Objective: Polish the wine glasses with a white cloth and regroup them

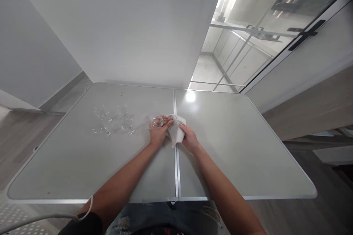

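Note:
My left hand [158, 135] is closed around a clear stemmed glass [154, 122], held tilted on its side with the bowl toward the left. Its foot end runs into a white cloth [176, 126] and is hidden there. Closed on the right part of this cloth is my right hand [190, 138], its thumb on top. One corner of the cloth hangs down between my hands. Left of my hands, several clear glasses [127, 119] stand grouped on the table; their outlines are faint and partly overlap.
The pale folding table [234, 154] has a metal seam [176, 169] across its middle and a metal rim. A white wall [132, 29] rises behind it, with a glass door [234, 44] at the right. A white cable [49, 216] runs by my left arm.

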{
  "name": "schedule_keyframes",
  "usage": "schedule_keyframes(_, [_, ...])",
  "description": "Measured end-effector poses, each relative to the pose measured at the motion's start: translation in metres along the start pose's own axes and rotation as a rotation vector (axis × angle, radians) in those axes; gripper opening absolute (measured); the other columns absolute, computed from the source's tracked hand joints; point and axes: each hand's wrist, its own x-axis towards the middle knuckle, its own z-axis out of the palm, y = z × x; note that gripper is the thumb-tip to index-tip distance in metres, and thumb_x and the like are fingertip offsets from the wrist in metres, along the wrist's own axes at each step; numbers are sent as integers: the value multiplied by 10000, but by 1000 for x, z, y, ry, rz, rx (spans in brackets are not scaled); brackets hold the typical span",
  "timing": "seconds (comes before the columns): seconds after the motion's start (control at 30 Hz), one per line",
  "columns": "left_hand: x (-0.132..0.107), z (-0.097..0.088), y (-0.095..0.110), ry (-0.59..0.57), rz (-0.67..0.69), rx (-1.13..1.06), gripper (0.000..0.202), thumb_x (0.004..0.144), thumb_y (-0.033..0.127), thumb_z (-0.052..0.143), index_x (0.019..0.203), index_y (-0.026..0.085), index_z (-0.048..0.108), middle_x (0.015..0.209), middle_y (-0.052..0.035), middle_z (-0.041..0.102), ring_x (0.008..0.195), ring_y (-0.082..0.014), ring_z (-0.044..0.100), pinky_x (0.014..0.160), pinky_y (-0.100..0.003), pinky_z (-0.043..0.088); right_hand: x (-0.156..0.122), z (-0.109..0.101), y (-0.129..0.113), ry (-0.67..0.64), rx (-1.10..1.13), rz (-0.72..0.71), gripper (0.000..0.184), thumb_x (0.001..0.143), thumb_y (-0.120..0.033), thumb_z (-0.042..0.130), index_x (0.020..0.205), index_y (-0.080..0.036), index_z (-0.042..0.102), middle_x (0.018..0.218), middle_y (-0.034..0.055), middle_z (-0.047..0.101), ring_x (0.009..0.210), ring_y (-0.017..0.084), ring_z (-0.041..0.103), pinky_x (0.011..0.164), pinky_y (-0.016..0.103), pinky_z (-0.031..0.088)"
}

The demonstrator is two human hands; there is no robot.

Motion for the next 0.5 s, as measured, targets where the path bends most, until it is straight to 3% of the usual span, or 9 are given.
schedule_keyframes(0.17, [1,1,-3,-38,-27,-5,306,691,342,877,877,196,683,923,-61,782,925,-233,756,893,-393,599,3,-2,4,66,40,-106,321,769,-457,757,931,-183,714,944,69,736,893,231,669,774,339,551])
schedule_keyframes(0.27, [4,1,-4,32,-8,3,310,695,345,875,886,191,686,921,-64,780,922,-229,755,896,-389,597,4,-4,6,120,19,-45,285,736,-410,788,876,-180,695,850,47,714,807,212,654,710,325,543])
schedule_keyframes(0.33, [5,0,-3,52,-19,-3,319,694,344,877,893,187,683,930,-71,781,932,-231,753,898,-386,594,5,-5,7,189,27,-76,268,721,-381,794,867,-188,681,829,28,702,794,204,645,692,315,537])
schedule_keyframes(0.43, [4,0,-2,-34,-66,-9,327,667,338,895,866,187,684,916,-80,783,918,-243,758,878,-383,597,6,-6,7,198,59,-126,272,727,-392,778,876,-189,675,867,27,706,836,202,644,725,309,535])
schedule_keyframes(0.5, [3,0,-1,-65,-68,-10,331,656,335,902,860,186,689,911,-82,784,919,-247,758,883,-385,596,7,-5,7,160,51,-81,280,726,-404,778,860,-180,675,865,37,707,835,201,643,724,306,530])
